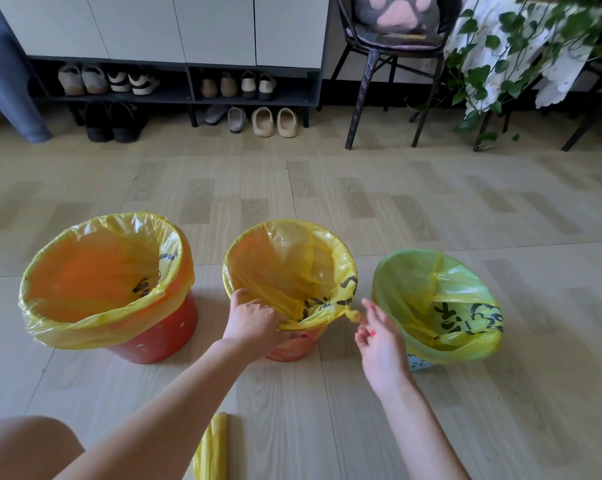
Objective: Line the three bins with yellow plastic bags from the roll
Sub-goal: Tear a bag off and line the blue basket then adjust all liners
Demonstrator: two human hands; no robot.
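Head camera: three bins stand in a row on the wooden floor, each already wearing a yellow bag. The left bin (109, 289) at nine o'clock and the small right bin (438, 306) at three o'clock look finished. At the middle bin (289, 289), my left hand (258, 323) grips the bag's gathered edge against the near rim, fingers curled round the plastic. My right hand (379, 337) hangs relaxed and empty just beside the knot (353, 315) tied in the slack. The roll (212, 448) lies at six o'clock. By my judgement, only final snugging remains.
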